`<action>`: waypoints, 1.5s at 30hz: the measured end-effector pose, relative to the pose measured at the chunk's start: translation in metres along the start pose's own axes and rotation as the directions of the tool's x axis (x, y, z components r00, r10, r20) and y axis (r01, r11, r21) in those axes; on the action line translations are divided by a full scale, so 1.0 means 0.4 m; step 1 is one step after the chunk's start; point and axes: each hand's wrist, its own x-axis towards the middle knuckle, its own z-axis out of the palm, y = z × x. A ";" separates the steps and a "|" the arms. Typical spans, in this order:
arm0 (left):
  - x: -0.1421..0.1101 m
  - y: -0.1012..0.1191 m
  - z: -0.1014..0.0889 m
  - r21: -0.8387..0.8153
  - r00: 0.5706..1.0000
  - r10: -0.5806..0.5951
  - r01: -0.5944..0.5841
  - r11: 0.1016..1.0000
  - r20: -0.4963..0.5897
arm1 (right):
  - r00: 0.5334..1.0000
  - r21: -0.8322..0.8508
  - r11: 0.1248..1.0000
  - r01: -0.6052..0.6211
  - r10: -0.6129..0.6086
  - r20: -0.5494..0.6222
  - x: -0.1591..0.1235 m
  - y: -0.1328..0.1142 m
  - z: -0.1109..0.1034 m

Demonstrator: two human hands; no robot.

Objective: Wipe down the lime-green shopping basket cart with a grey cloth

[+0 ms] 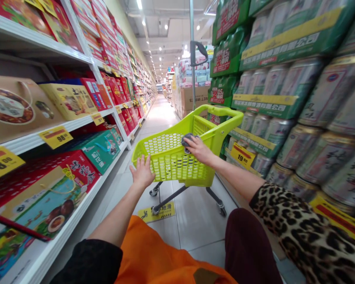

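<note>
Long supermarket aisle runs ahead, with white shelves (38,140) of boxed gift packs on one side and stacked green cases of canned drinks (296,90) on the other, over pale floor tiles (198,225). Between them, just ahead of the person's orange apron (165,252), stands a lime-green plastic shopping cart (168,165) on a dark frame with small wheels (222,211). The right hand (198,150) lies over a grey grip (187,141) on the cart's rim, fingers closed around it, and that central hold looks like a steady way to steer, with the wrist low and the arm relaxed. The left hand (142,172) is open, its fingers spread, and sits at the cart's near rim; whether it truly touches the plastic, I cannot tell. A yellow floor sticker (156,212) lies just beyond the cart's wheels, and a yellow price tag (242,155) hangs on the stacked cases.
</note>
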 end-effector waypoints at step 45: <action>0.038 0.060 -0.020 -0.026 0.994 0.086 -0.084 0.996 0.061 | 0.979 -0.097 0.977 -0.189 0.195 0.055 0.030 0.115 -0.086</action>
